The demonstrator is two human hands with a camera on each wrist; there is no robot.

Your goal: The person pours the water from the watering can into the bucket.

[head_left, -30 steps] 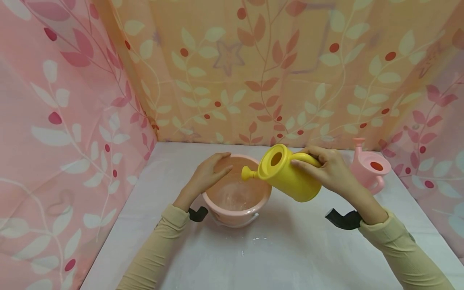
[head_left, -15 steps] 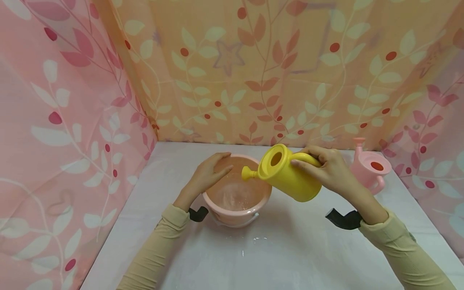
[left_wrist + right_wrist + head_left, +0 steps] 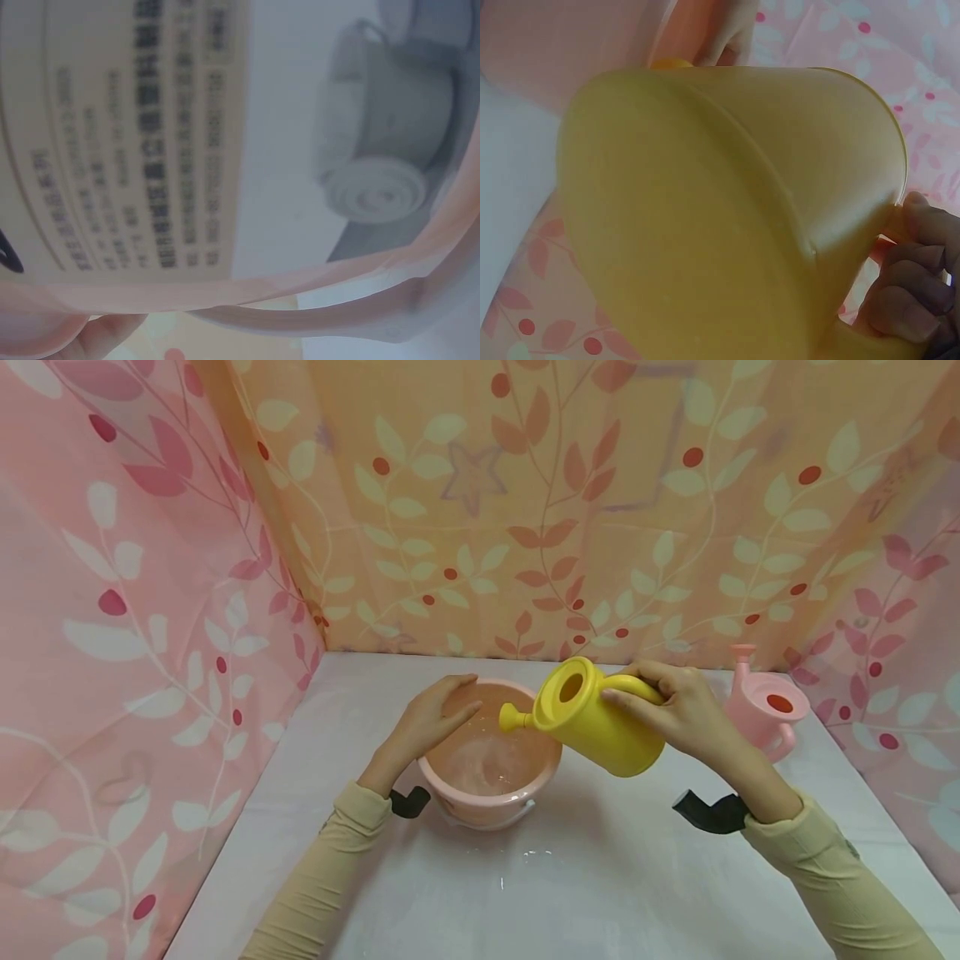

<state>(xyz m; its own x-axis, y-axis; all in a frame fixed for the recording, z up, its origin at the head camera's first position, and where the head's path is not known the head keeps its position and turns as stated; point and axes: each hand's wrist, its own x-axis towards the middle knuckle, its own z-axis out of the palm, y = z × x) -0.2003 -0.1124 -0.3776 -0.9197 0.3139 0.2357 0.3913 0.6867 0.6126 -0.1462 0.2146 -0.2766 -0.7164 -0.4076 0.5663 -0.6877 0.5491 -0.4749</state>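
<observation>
Yellow watering can [image 3: 592,722] tipped over the pink bowl [image 3: 489,760], at table [image 3: 600,877] centre.

The right hand [image 3: 678,710] has its grip curled round the can's handle, spout at 9 o'clock above the bowl; the left hand [image 3: 427,718] rests flat-fingered on the rim at 10 o'clock. Tilt further and water may splash onto the wet table. A pink can [image 3: 765,706] stands at 3 o'clock. The bowl's label [image 3: 127,135] is too blurred to read.

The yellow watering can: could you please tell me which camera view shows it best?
The head view: the whole yellow watering can shows, tilted, spout over the pink bowl, handle gripped by the right hand. The right wrist view shows only its underside and the fingers close up; the left wrist view shows none of it.
</observation>
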